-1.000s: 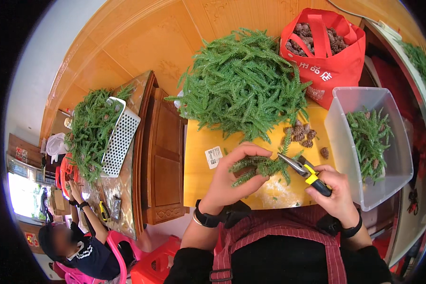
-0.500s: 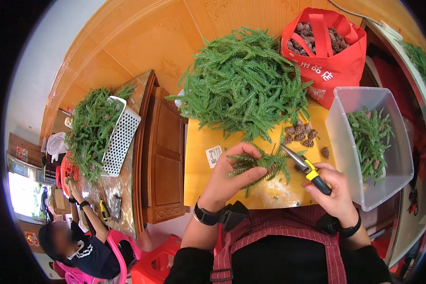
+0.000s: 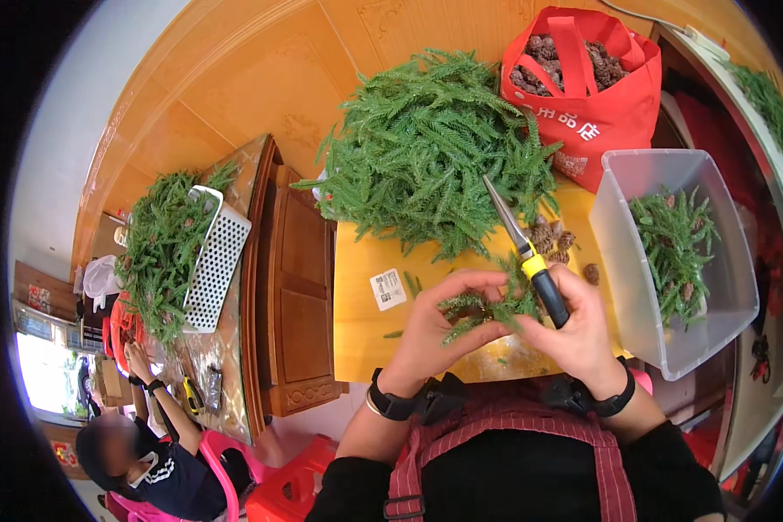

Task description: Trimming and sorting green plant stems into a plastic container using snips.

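Note:
My left hand [image 3: 428, 341] pinches a small green artificial pine sprig [image 3: 471, 315] between thumb and fingers, low over the yellow tabletop [image 3: 357, 326]. My right hand [image 3: 580, 337] is closed round the black and yellow handles of long-nose pliers [image 3: 544, 287]. Its thumb and fingertips also reach the sprig's right side. The pliers' grey jaws point up and away, over the edge of a large heap of green sprigs [image 3: 431, 148], apart from the sprig I hold. Brown pine cones [image 3: 544, 237] lie just beyond my right hand, partly hidden by the pliers.
A clear plastic bin [image 3: 613, 287] with finished-looking sprigs and cones stands at the right. Behind it is a red bag [image 3: 583, 130] of pine cones. A white label [image 3: 388, 289] lies on the tabletop. At left, a person [image 3: 170, 470] works by a white perforated basket [image 3: 217, 270].
My right hand has moved left to meet the sprig and my left hand. The pliers have swung more upright, their jaws farther from the sprig.

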The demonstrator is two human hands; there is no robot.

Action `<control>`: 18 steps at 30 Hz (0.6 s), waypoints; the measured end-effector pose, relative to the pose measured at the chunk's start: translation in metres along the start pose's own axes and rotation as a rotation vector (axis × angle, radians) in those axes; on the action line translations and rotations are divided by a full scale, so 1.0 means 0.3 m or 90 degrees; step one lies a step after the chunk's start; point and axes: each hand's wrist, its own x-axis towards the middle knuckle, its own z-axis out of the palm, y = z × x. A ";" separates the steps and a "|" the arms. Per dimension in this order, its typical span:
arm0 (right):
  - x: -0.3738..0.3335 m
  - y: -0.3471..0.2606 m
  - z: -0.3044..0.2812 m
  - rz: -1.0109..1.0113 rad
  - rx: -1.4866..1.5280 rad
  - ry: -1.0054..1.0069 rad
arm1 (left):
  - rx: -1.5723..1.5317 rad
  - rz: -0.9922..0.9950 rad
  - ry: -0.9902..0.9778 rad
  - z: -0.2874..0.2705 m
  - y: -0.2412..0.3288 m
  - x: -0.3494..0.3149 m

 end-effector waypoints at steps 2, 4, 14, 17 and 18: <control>-0.010 0.004 0.005 -0.011 0.044 -0.002 | 0.036 0.027 -0.028 -0.014 -0.010 0.010; -0.008 -0.005 0.011 0.001 0.070 -0.002 | 0.073 0.055 -0.055 -0.018 -0.013 0.011; -0.003 -0.026 0.000 0.022 0.062 -0.010 | -0.065 -0.029 -0.008 -0.013 -0.032 0.005; -0.003 -0.010 -0.003 0.018 0.076 -0.002 | -0.035 -0.039 -0.027 -0.013 -0.026 0.013; -0.003 -0.011 -0.003 0.017 0.077 -0.002 | -0.009 -0.051 -0.040 -0.014 -0.022 0.013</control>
